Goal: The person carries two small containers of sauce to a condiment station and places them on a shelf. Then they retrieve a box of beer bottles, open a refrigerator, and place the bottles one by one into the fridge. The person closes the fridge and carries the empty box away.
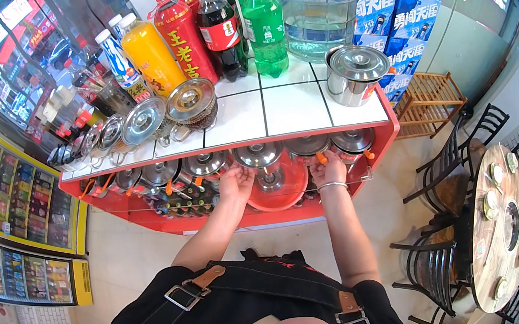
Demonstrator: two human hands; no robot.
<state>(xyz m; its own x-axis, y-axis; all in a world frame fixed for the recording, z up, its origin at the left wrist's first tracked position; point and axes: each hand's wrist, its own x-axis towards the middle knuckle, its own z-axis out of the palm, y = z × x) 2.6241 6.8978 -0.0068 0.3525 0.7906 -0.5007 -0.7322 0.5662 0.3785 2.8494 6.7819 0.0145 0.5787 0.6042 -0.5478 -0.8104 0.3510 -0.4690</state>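
Note:
My right hand [329, 171] is at the orange handle [322, 158] of a lidded steel pot [306, 144] on the shelf under the tiled counter; its fingers curl close to the handle. Palm up, my left hand [237, 181] is at the shelf's front edge, below a pot with a steel lid [256, 153]; whether its fingers touch that pot cannot be told. Between the hands, lower down, sits a red plastic basin [280, 185] with a steel lid or pot in it. Another lidded pot [353, 141] stands to the right.
On the white-tiled counter [241, 114] stand glass jars with steel lids [193, 102], drink bottles [265, 24], a large water jug [312, 14] and a steel pot [355, 76]. A wooden rack [431, 105], black chairs [430, 268] and a round table [495, 237] are right; drink fridges [24, 187] are left.

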